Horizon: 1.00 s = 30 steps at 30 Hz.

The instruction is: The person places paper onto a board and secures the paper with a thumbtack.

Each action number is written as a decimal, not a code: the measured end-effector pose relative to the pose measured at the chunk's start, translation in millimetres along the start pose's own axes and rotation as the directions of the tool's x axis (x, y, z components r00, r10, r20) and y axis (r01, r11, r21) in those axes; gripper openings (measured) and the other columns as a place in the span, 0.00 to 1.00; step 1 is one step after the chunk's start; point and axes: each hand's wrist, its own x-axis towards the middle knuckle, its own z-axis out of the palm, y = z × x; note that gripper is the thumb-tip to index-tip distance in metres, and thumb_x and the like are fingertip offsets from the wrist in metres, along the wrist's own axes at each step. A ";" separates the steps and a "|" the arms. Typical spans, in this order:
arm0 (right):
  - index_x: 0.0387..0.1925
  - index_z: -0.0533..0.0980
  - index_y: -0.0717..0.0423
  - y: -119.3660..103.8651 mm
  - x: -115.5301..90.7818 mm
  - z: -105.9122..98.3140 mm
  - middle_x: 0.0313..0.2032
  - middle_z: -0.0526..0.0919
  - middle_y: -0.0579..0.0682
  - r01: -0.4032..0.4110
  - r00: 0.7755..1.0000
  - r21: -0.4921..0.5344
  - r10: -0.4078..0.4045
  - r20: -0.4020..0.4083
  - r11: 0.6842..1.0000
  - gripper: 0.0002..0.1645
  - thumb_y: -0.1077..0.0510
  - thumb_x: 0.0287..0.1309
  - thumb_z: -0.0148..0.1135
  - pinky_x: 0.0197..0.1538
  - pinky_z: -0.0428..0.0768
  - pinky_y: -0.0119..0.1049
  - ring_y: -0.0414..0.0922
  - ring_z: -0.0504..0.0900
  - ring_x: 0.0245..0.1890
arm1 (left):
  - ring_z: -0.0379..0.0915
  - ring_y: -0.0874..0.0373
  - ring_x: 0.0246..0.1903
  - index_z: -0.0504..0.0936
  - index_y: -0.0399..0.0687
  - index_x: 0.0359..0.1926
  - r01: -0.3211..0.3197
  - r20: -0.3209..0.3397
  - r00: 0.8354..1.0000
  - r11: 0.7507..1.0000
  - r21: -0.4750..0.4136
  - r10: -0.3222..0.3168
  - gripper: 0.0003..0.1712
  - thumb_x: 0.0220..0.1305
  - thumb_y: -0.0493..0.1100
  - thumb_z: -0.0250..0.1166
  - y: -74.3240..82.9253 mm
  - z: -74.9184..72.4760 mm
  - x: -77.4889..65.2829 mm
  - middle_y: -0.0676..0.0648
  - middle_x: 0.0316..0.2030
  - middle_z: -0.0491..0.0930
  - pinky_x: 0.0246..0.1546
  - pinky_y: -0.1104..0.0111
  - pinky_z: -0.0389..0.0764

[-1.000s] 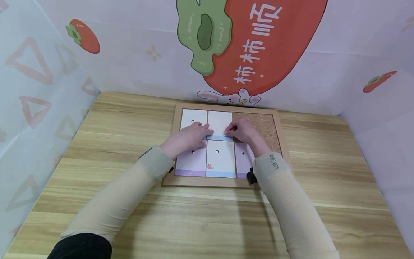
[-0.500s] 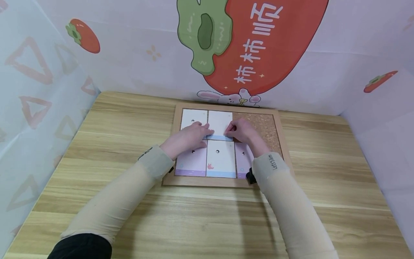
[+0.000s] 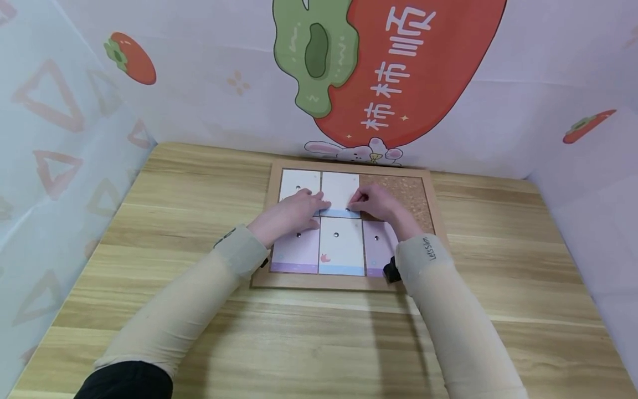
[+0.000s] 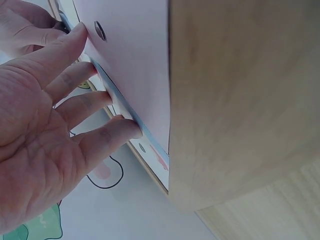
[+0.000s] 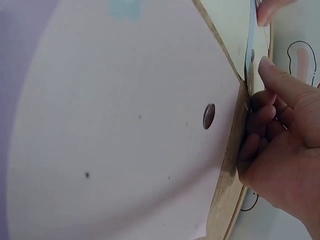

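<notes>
A framed cork board (image 3: pixel 399 191) lies on the table, bearing white and lilac cards. My left hand (image 3: pixel 291 213) rests across it, thumb and fingers spread; fingertips touch the upper middle white card (image 3: pixel 340 187) near its lower left. In the left wrist view the left fingers (image 4: pixel 82 110) are fairly straight, holding nothing. My right hand (image 3: pixel 374 200) has curled fingers and pinches at a thumbtack (image 3: pixel 347 209) at that card's lower right corner, the round head showing beside the fingertips. The right wrist view shows the thumb tip (image 5: pixel 265 62) close by this tack.
Below are a lilac card (image 3: pixel 295 255), a white card (image 3: pixel 341 252) and another lilac card (image 3: pixel 375 260), each with a round tack. One more white card (image 3: pixel 294 177) sits upper left. The board's back edge is near the patterned wall (image 3: pixel 224 111).
More of the thumbtack's head shows beside the right fingertips than before. The right forearm has shifted slightly right. My left hand stays in place.
</notes>
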 end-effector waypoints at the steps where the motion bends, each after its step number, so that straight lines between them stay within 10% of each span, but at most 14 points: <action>1: 0.40 0.82 0.53 0.9 -0.5 -0.5 0.36 0.79 0.52 0.000 1.000 0.011 0.000 0.005 1.000 0.07 0.53 0.66 0.65 0.40 0.73 0.35 0.48 0.74 0.37 | 0.61 0.45 0.70 0.66 0.53 0.74 0.002 0.001 1.000 1.000 -0.001 -0.002 0.34 0.69 0.46 0.64 -0.1 0.3 -0.5 0.44 0.77 0.56 0.61 0.59 0.76; 9: 0.44 0.81 0.53 5.1 -8.2 -8.5 0.40 0.81 0.54 0.039 0.998 0.056 -0.036 -0.045 0.998 0.09 0.53 0.68 0.62 0.40 0.77 0.35 0.49 0.77 0.39 | 0.59 0.44 0.71 0.67 0.52 0.73 0.009 -0.006 1.000 0.999 -0.046 -0.009 0.32 0.70 0.44 0.63 -3.5 1.2 -1.6 0.44 0.77 0.56 0.62 0.58 0.76; 19: 0.42 0.81 0.54 2.2 -31.7 -17.0 0.37 0.82 0.53 0.163 0.969 -0.143 -0.186 -0.165 0.976 0.09 0.53 0.69 0.61 0.37 0.78 0.37 0.49 0.77 0.36 | 0.58 0.44 0.74 0.69 0.46 0.70 -0.008 -0.052 0.999 0.996 -0.089 0.003 0.31 0.68 0.42 0.65 -19.2 1.2 0.7 0.41 0.75 0.62 0.75 0.54 0.61; 30: 0.51 0.79 0.62 21.9 -76.6 -15.2 0.53 0.83 0.61 0.189 0.873 -0.387 -0.335 -0.356 0.902 0.20 0.53 0.64 0.66 0.61 0.77 0.57 0.60 0.79 0.56 | 0.65 0.46 0.71 0.74 0.44 0.66 -0.052 -0.189 0.982 0.988 -0.145 0.024 0.26 0.68 0.41 0.63 -29.5 1.3 -5.1 0.42 0.69 0.71 0.74 0.54 0.64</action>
